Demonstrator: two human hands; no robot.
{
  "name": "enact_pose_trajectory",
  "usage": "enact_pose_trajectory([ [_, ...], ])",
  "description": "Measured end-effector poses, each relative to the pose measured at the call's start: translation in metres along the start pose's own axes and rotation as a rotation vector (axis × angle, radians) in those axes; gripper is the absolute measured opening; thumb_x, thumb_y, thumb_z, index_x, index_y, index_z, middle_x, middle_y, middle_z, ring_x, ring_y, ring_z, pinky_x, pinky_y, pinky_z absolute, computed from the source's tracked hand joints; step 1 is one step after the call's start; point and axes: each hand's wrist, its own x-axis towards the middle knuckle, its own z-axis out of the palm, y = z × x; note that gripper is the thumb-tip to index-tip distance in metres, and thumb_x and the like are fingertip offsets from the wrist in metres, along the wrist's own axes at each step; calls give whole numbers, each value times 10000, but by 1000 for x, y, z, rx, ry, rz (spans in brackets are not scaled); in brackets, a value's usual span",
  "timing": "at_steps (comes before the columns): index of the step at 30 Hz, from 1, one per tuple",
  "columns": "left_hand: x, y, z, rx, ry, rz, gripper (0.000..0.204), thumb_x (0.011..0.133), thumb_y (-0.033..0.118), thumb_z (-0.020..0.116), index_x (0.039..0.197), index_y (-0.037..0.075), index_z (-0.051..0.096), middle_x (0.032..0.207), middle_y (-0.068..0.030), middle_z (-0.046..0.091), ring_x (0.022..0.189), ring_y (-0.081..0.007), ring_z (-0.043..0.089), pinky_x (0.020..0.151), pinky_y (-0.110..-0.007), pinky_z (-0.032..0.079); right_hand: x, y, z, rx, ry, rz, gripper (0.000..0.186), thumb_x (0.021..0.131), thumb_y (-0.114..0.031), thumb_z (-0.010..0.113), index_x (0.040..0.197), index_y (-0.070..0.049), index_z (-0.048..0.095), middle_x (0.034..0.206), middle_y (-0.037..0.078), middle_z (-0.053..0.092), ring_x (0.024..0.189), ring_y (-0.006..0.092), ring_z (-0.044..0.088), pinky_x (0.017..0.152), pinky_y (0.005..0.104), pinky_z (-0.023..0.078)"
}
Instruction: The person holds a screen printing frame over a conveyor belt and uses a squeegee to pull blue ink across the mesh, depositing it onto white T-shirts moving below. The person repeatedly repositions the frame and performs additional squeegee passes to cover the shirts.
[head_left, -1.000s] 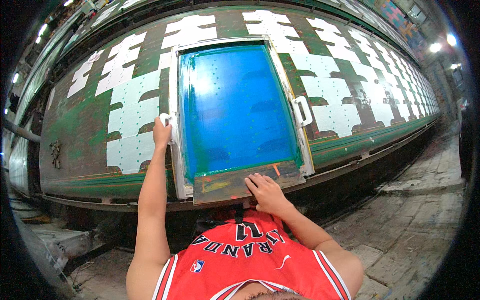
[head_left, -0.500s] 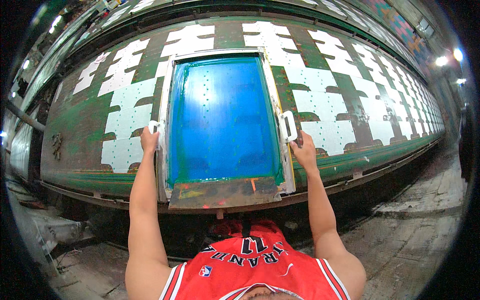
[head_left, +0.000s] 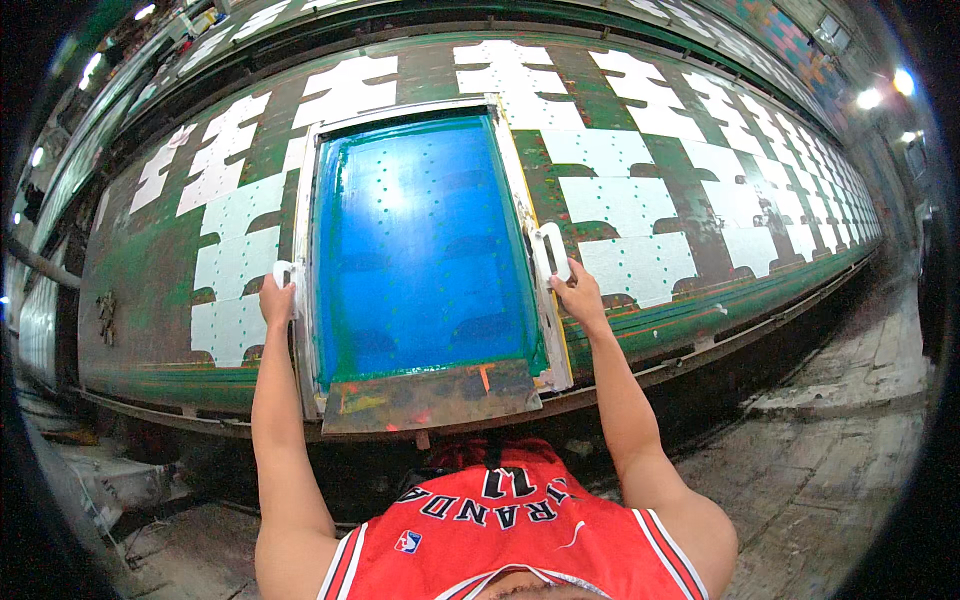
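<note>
A screen frame with a blue, translucent mesh lies on a long green printing table. A paint-stained board rests across its bottom end. My left hand is closed on the white handle at the frame's left side. My right hand grips the lower part of the white handle on the right side. Pale cut pieces, some with green dots, lie on the table on either side of the frame and show faintly through the mesh.
Rows of white pieces run along the table and far to the right. Another long table stands behind it. A grey pipe is at the far left. A worn concrete floor runs along the near right side, below lit lamps.
My right hand has left the board at the frame's bottom and moved up and right to the right handle. My left hand stays on its handle. The view has shifted slightly.
</note>
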Motion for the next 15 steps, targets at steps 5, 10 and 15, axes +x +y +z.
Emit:
enact_pose_trajectory([
  [5,9,5,-5,36,18,27,367,751,205,789,1039,24,651,993,-232,723,944,-435,694,818,-508,531,0,-2,1,75,-24,-40,593,847,-188,744,1348,70,560,1033,139,704,898,191,659,818,338,525],
  [10,17,13,-31,44,16,35,339,726,201,799,957,-15,676,970,-250,720,922,-424,703,819,-482,538,4,4,15,260,60,26,501,817,-174,737,1263,26,626,1037,127,723,860,198,677,808,342,529],
  [15,42,36,-69,90,89,118,329,727,184,798,956,-20,679,966,-249,719,916,-420,705,812,-479,536,-3,-16,-1,446,-16,-72,482,839,-134,716,1279,29,610,1019,74,691,897,147,637,836,304,500],
])
